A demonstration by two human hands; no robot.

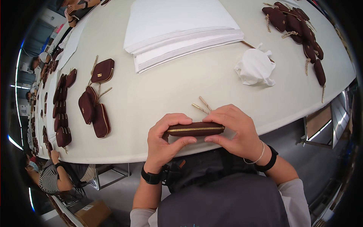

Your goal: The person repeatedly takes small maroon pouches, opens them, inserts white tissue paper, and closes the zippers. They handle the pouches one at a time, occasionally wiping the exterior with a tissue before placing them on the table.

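Note:
Between both hands I hold a small dark maroon zip pouch over the table's near edge. Its gold zipper faces me and runs from side to side, closed along the visible length. My left hand grips the left end, thumb below and fingers above. In the same way my right hand pinches the right end. Just beyond the pouch, light tan cord ends stick out over the table; where they attach is hidden.
Left of me lie several maroon pouches with tan cords, and more stand in rows. A stack of white sheets lies ahead. A crumpled white wrap and a pouch pile are to the right. A co-worker sits at left.

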